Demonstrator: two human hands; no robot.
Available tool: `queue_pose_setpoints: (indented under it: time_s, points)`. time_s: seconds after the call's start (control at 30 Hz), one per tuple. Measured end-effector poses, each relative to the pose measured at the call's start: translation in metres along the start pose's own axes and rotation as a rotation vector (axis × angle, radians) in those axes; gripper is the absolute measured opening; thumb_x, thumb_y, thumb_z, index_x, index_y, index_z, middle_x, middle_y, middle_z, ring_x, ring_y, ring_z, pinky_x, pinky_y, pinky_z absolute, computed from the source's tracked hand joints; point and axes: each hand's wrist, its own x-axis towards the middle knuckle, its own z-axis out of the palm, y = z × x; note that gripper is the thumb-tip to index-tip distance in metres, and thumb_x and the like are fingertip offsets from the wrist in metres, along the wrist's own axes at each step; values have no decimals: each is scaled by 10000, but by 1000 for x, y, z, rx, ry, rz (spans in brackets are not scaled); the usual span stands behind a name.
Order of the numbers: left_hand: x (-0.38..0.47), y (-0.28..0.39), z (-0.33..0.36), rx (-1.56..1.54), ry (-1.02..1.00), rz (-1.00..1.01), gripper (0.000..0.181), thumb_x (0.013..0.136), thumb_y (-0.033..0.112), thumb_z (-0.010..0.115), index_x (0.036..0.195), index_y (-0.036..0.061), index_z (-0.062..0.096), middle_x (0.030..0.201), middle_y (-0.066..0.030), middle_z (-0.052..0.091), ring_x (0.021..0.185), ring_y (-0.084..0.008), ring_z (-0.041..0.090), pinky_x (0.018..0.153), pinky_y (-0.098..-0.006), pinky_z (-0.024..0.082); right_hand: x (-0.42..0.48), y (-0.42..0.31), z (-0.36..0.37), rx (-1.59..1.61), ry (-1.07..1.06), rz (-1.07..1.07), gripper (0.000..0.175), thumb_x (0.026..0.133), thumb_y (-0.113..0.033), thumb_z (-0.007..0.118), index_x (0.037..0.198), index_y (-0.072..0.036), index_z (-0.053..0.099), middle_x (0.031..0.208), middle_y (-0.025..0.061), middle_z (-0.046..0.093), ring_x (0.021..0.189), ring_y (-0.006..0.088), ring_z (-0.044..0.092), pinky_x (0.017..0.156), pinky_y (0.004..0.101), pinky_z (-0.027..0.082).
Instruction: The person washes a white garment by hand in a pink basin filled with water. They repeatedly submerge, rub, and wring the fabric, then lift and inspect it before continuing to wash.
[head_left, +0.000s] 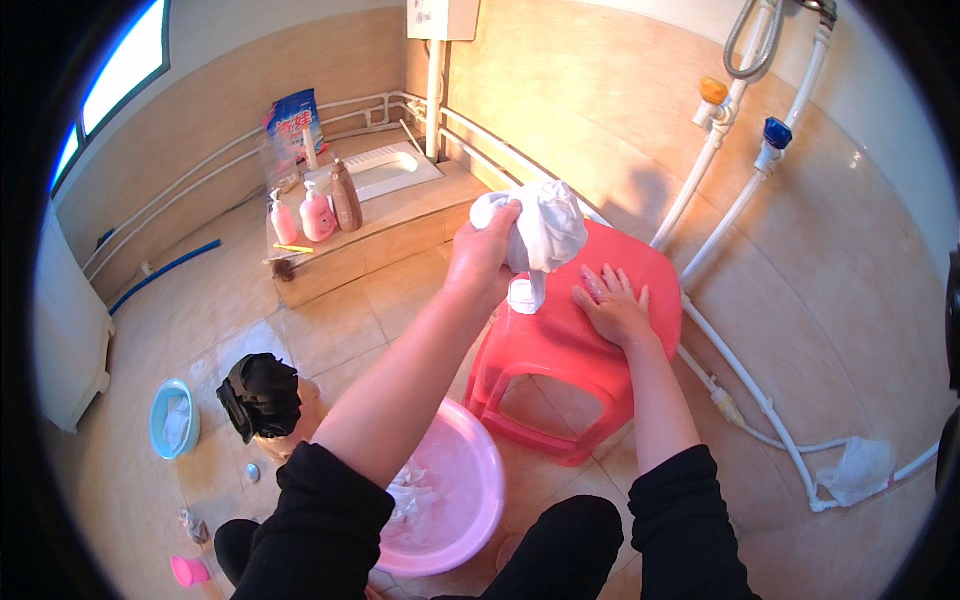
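Note:
A bunched white cloth (551, 225) is gripped in my left hand (484, 247), held up over the near left side of a red plastic stool (570, 337). One end of the cloth hangs down at the stool's left edge. My right hand (619, 307) rests on the stool seat with fingers spread and nothing in it; it looks wet. Below my left forearm stands a pink plastic basin (487, 480) of cloudy water. White fabric (409, 491) lies in that water, partly covered by my sleeve.
Left of the basin are a black cloth bundle (262, 394), a small blue basin (161, 442) and a pink cup (189, 571). A tiled step (390, 247) carries pump bottles (317, 214) and a squat toilet (390, 169). White pipes (701, 165) run along the right wall.

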Motion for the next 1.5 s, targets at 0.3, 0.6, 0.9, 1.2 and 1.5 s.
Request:
queue_pose_setpoints:
  time_s: [0.3,0.6,0.9,1.2,1.5]
  points:
    - [-51,13,-133,30,140,-18,363,794,202,563,1084,6,471,985,-97,556,867,-215,563,713,-377,480,-4,0,8,57,624,-186,300,813,-306,509,1004,-82,568,1179,124,460,1138,274,381,936,414,300]
    - [-130,-89,-362,-138,388,-303,373,749,77,554,1099,-9,460,1038,-122,526,939,-269,534,776,-405,470,-71,-162,185,719,-346,-411,248,823,-259,510,920,-39,570,822,50,597,754,126,544,629,287,444]
    - [-148,-126,-366,14,90,-597,481,783,235,562,1197,52,399,1142,-102,480,1067,-228,460,885,-389,389,-112,-165,305,1625,-773,669,352,846,-424,444,1033,-142,542,900,24,582,780,132,567,620,303,477]
    - [-193,-171,-422,1722,-96,-578,510,762,482,449,1164,170,480,1296,-126,338,1210,-351,256,971,-532,164,-83,-166,311,1517,-378,282,196,854,-226,519,817,-39,567,696,-23,529,614,54,467,544,212,392]
    - [-225,-196,-395,2011,-610,-721,462,730,469,475,1048,148,575,1136,-106,494,1100,-300,411,895,-476,308,-88,-161,383,765,-163,-210,284,723,-208,633,923,-19,565,845,169,562,764,284,540,679,364,426]
